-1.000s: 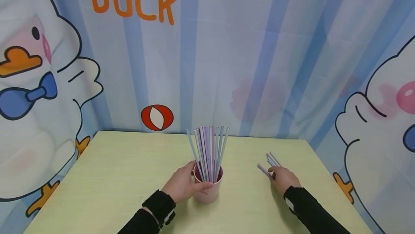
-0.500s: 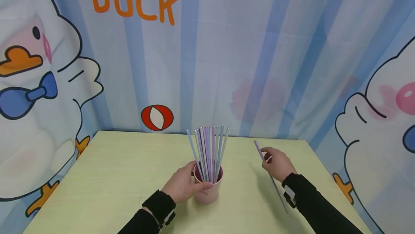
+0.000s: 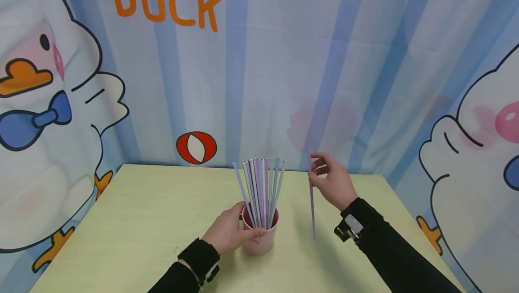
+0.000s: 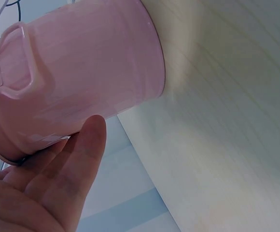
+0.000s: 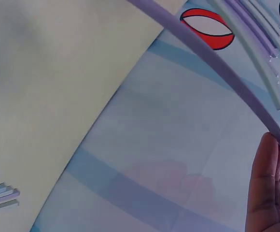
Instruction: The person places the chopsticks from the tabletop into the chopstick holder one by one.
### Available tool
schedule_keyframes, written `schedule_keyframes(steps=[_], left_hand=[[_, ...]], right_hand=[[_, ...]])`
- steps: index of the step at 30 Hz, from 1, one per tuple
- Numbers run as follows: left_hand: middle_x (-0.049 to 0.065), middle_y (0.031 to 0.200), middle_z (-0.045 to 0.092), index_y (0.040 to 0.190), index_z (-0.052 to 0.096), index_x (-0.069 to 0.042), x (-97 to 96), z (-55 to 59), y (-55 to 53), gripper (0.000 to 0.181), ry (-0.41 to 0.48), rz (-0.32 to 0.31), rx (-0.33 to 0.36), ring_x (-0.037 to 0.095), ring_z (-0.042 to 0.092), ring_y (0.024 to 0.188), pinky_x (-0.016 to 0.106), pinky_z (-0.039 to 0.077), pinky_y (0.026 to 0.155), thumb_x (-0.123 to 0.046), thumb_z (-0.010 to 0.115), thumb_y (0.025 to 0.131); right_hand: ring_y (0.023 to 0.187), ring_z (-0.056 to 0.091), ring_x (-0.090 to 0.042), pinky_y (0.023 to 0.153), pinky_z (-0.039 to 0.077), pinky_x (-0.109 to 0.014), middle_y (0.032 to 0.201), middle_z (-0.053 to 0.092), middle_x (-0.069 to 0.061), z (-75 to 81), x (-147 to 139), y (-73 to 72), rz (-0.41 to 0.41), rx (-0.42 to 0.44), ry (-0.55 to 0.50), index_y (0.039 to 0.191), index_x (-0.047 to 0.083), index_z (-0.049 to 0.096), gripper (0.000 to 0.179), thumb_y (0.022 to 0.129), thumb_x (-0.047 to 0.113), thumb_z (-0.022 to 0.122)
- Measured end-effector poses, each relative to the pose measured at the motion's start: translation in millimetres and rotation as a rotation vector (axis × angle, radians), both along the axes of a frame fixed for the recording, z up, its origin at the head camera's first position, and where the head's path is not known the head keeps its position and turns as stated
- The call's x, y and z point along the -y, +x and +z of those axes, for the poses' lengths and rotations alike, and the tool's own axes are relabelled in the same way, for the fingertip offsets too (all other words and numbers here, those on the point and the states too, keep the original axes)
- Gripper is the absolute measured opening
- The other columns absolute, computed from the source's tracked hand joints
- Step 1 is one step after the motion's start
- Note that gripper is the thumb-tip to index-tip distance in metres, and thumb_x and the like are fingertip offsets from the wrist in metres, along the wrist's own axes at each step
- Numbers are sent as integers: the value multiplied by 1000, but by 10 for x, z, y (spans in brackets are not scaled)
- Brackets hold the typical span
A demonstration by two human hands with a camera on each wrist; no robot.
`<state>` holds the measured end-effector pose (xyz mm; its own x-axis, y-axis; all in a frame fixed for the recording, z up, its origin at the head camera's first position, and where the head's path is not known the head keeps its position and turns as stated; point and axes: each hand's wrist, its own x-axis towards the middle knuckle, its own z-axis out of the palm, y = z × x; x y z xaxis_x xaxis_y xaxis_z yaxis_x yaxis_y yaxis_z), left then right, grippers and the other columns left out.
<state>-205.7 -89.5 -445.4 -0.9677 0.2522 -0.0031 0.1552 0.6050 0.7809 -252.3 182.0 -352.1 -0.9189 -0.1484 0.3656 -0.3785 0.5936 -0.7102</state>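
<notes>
My left hand [image 3: 231, 232] holds a pink mug [image 3: 259, 243] near its rim, thumb across the front. The left wrist view shows the mug's handle [image 4: 21, 63] and my left fingers [image 4: 77, 169] along its side. A bunch of purple, blue and pale green drinking straws [image 3: 261, 189] stands in the mug. To the right, my right hand [image 3: 333, 180] pinches one purple straw [image 3: 312, 212] near its upper end. That straw hangs almost upright above the table, apart from the bunch. In the right wrist view, the straw [image 5: 217, 63] runs down to my fingertips [image 5: 270, 145].
Several loose straws [image 5: 2, 197] lie on the pale yellow table [image 3: 162, 207], hidden from the head view by my right arm. A blue striped cloth [image 3: 275, 81] with printed ducks hangs behind the table's back edge.
My right hand has lifted the purple straw off the table, moved left and up with it, and turned it from slanted to nearly upright. My left hand and the mug have stayed put.
</notes>
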Motion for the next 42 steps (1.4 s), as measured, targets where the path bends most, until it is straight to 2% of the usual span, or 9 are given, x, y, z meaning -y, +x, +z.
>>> schedule_keyframes(steps=[9, 15, 20, 29, 34, 42], left_hand=[[7, 132, 60, 141, 47, -13, -7, -9, -2, 95, -3, 12, 9, 28, 56, 114, 58, 44, 99, -63, 76, 66], [8, 130, 61, 141, 47, -12, -14, 1, 4, 91, -7, 12, 16, 27, 57, 111, 57, 46, 98, -59, 77, 69], [8, 129, 61, 141, 47, -11, -14, 18, 12, 91, -13, 12, 17, 27, 58, 109, 56, 48, 96, -59, 77, 69], [8, 132, 61, 143, 46, -13, -20, 6, -5, 91, -10, 7, 19, 27, 58, 112, 57, 46, 97, -58, 77, 70], [7, 132, 60, 143, 46, -14, -23, -1, -10, 92, -10, 8, 20, 28, 58, 113, 57, 46, 98, -60, 76, 69], [9, 130, 61, 142, 46, -9, -1, -11, -20, 93, -20, -13, -15, 25, 58, 110, 55, 46, 98, -62, 75, 70]], right_hand=[[93, 60, -26, 73, 59, -39, 106, 58, -14, 206, 282, 17, 37, -60, -162, 133, 1, 49, 41, 93, 5, 60], [91, 60, -23, 71, 59, -28, 107, 58, -13, 259, 383, -5, 29, -99, -255, 130, -1, 48, 41, 92, 4, 61], [91, 59, -22, 70, 54, -21, 107, 58, -13, 264, 442, -16, 7, -130, -293, 129, 0, 47, 41, 91, 4, 61], [88, 59, -24, 68, 60, -27, 103, 56, -16, 39, 535, -58, 39, -79, -342, 126, -2, 47, 39, 90, -1, 61], [88, 59, -25, 69, 60, -33, 102, 57, -15, -89, 566, -46, 22, -55, -312, 124, 0, 48, 37, 90, 0, 62], [91, 59, -25, 71, 61, -37, 104, 57, -13, -267, 609, -15, -15, 34, -238, 125, 3, 48, 36, 92, 5, 62]])
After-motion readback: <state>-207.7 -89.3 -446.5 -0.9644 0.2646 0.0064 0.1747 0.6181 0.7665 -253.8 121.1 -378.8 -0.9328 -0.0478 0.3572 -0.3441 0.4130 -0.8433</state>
